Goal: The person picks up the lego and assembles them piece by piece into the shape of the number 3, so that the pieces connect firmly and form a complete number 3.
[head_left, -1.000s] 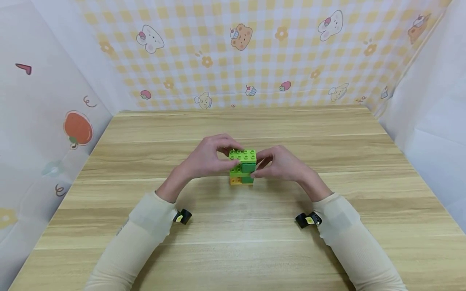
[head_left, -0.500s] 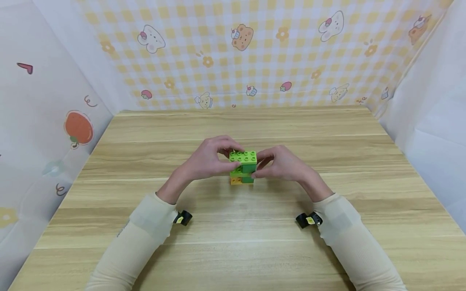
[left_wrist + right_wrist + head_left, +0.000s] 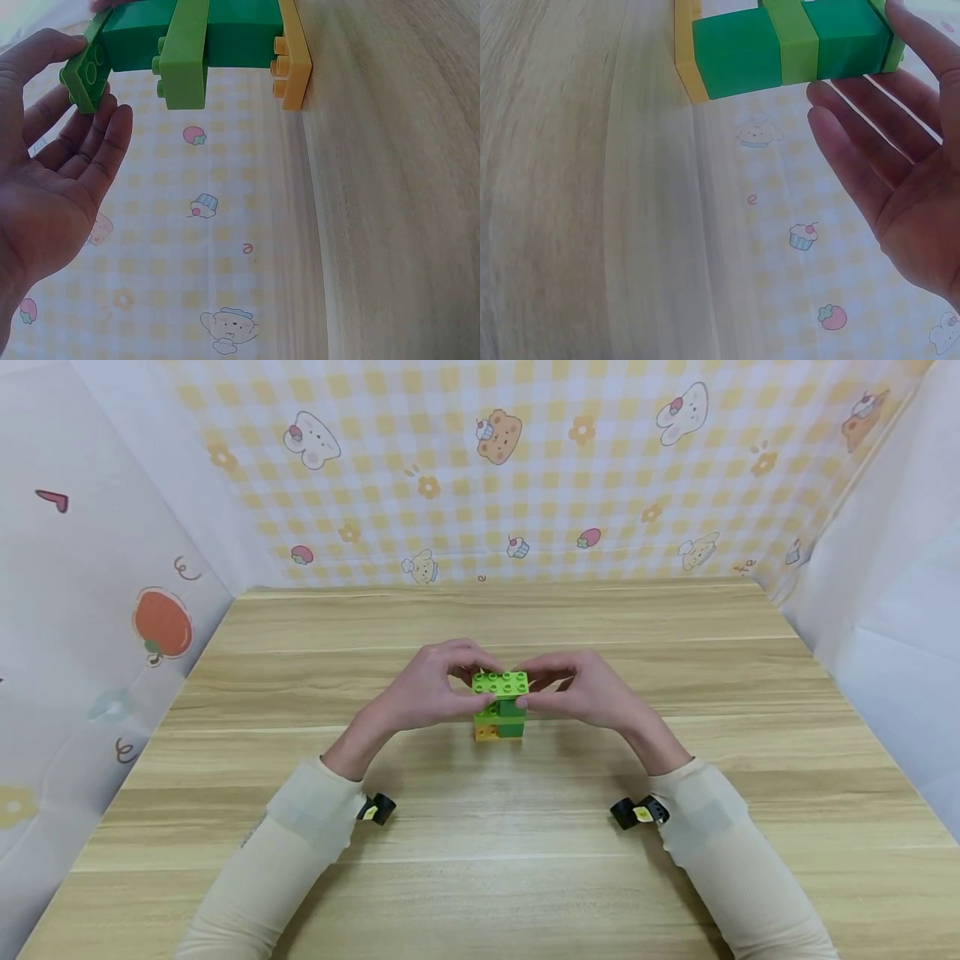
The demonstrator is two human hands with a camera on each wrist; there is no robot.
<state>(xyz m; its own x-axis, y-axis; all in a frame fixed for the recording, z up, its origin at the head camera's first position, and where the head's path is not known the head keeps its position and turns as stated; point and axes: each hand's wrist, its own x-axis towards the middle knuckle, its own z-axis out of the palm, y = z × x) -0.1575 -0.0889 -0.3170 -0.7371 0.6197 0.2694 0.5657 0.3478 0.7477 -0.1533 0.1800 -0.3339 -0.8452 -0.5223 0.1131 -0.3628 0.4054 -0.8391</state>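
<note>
Pressing top green brick (image 3: 501, 682) onto block stack (image 3: 498, 720) at table (image 3: 480, 827) centre; left hand (image 3: 423, 689) and right hand (image 3: 588, 692) pinching its sides. Next: firm, even downward push.

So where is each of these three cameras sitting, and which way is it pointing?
Head: worn on the person's head, looking forward and down at the wooden table; both sleeved arms show, left hand and right hand at the brick stack.
Left wrist: on the left wrist, looking along the palm toward the stack; only the left hand shows.
Right wrist: on the right wrist, looking likewise; only the right hand shows.
Shared: all three see the stack and its yellow bottom brick.
</note>
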